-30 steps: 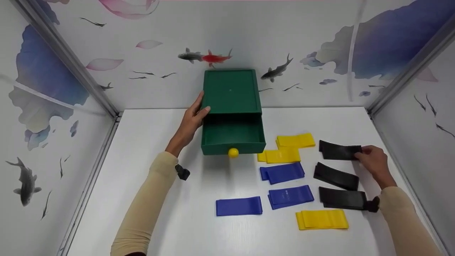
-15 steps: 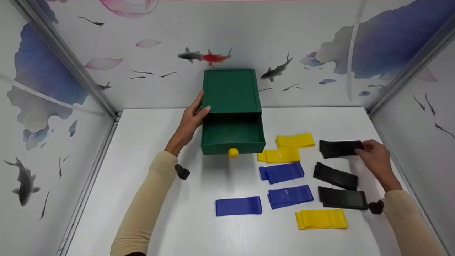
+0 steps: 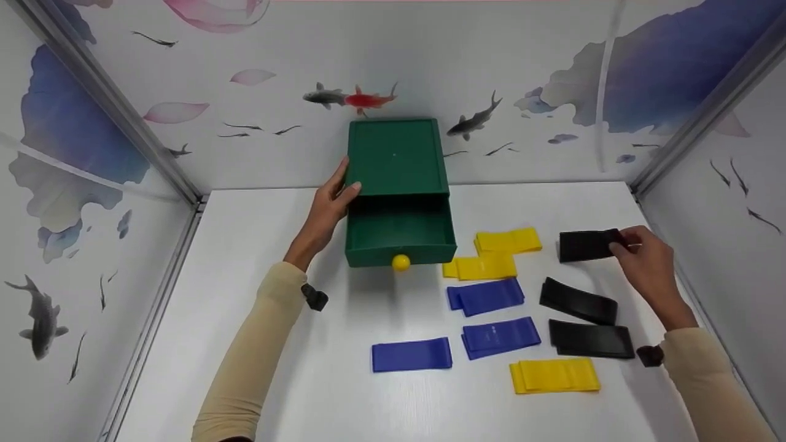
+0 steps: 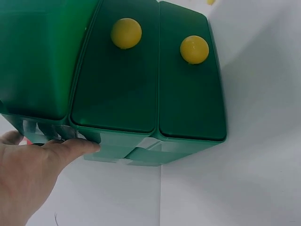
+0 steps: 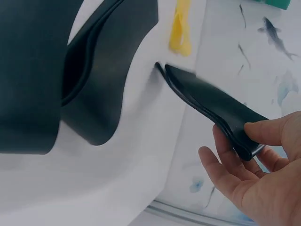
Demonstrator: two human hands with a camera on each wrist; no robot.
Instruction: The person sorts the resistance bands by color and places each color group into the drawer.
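Note:
My right hand [image 3: 648, 265] pinches the right end of a folded black resistance band [image 3: 584, 247] between thumb and fingers, at the right of the table. In the right wrist view this band [image 5: 214, 96] is lifted, its loose end pointing away from the hand. My left hand [image 3: 323, 215] rests against the left side of a green drawer cabinet [image 3: 396, 158], fingers extended along the wall. The cabinet's top drawer [image 3: 402, 254], with a yellow knob, is pulled out and nothing shows inside. In the left wrist view, two lower drawers with yellow knobs [image 4: 126, 33] are closed.
Two other black bands [image 3: 578, 301] lie nearer my right forearm. Several folded yellow bands [image 3: 508, 240] and blue bands [image 3: 411, 355] lie on the white table [image 3: 319, 387] to the right and in front of the cabinet. Patterned white walls [image 3: 245, 147] enclose the table.
My right hand has raised the black band and moved slightly away from me, straightening it. The left hand has stayed against the cabinet. The view has shifted a little.

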